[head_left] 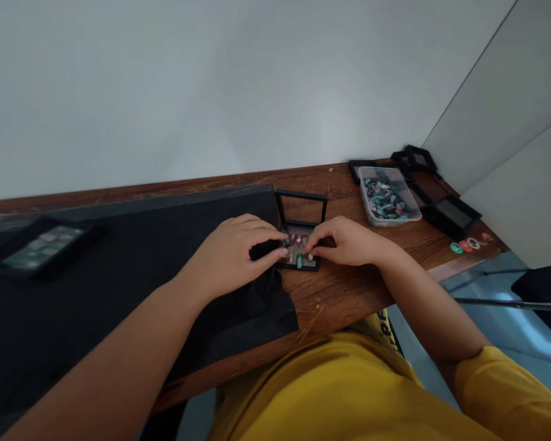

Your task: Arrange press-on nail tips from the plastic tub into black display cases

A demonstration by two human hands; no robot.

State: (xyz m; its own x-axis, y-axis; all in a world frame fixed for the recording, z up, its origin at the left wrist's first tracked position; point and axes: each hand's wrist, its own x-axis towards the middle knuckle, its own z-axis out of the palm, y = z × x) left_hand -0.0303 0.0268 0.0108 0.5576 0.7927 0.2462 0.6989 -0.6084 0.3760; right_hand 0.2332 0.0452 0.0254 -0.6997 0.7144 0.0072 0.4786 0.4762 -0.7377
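A small black display case [309, 267] lies with its framed lid [302, 195] raised at the back. Inside are several small glossy pieces that look like press-on nails [299, 261], green, dark pink and pale. My left hand [234, 254] reaches over the case's left edge, thumb and index fingertip drawn close together in a pinch. From the right, my right hand [349, 242] has its thumb and fingers pinched low over the pieces. Whatever sits between the fingertips of either hand is too small and covered to tell.
A clear plastic tub [390, 196] of loose, mostly green pieces stands at the right. Black cases [452, 215] lie around it, near round stickers [472, 244] at the table's edge. A filled case [41, 245] rests on the black mat [165, 226] at the left.
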